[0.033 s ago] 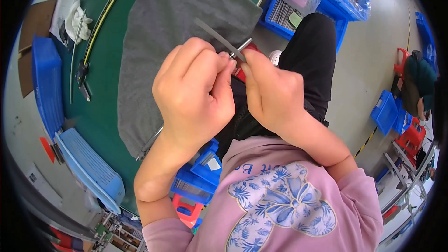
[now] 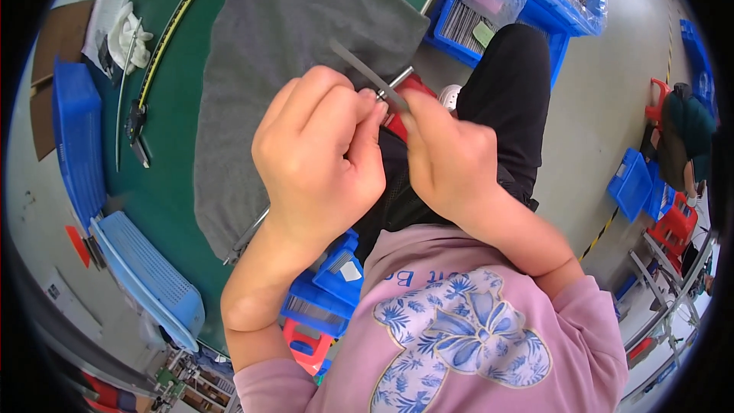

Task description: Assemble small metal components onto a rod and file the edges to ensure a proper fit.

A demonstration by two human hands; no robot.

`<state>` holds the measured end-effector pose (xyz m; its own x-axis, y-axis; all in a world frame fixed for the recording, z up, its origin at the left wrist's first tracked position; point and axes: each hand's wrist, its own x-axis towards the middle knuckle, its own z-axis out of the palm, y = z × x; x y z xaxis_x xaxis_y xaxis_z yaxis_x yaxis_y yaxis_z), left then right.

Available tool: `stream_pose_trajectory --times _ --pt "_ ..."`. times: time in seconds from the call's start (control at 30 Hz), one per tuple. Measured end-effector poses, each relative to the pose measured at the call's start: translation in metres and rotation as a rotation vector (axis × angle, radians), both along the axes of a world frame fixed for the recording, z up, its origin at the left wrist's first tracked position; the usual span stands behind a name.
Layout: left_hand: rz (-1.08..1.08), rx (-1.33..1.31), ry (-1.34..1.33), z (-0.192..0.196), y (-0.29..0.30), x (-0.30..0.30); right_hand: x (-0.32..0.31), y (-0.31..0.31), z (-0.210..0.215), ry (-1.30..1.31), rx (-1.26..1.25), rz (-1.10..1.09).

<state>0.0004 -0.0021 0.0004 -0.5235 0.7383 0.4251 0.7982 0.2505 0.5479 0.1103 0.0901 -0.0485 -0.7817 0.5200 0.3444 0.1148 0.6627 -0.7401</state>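
Observation:
My left hand is closed, pinching a short shiny metal rod between thumb and index finger. The rod's free end points up and to the right; its other end is hidden in my fingers. A thin, flat grey file is gripped by my right hand, with thumb and fingers closed on its near end. It lies across the rod, apparently touching it, and its far tip points up and left. Both hands are raised in front of a grey cloth on the green table.
Left on the table are a caliper, white gloves and a light blue basket. Blue bins of metal parts stand at upper right. Metal rods lie near my left forearm. A red stool stands far right.
The file has shifted slightly down and to the right across the rod, together with my right hand. My left hand and the rod are nearly in place.

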Motion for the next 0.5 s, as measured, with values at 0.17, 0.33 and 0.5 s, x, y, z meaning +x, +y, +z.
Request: stream_pose_trajectory --times 0.17,0.33,0.5 --pt "-0.033 -0.002 -0.009 0.004 0.01 0.006 0.01 0.005 0.0 0.05 -0.028 -0.028" --pt "-0.047 -0.123 -0.067 0.003 -0.002 0.003 0.019 -0.009 -0.01 -0.151 0.018 -0.019" --pt "-0.047 -0.09 0.012 0.003 -0.031 0.002 -0.01 -0.033 -0.013 -0.067 -0.011 0.061"
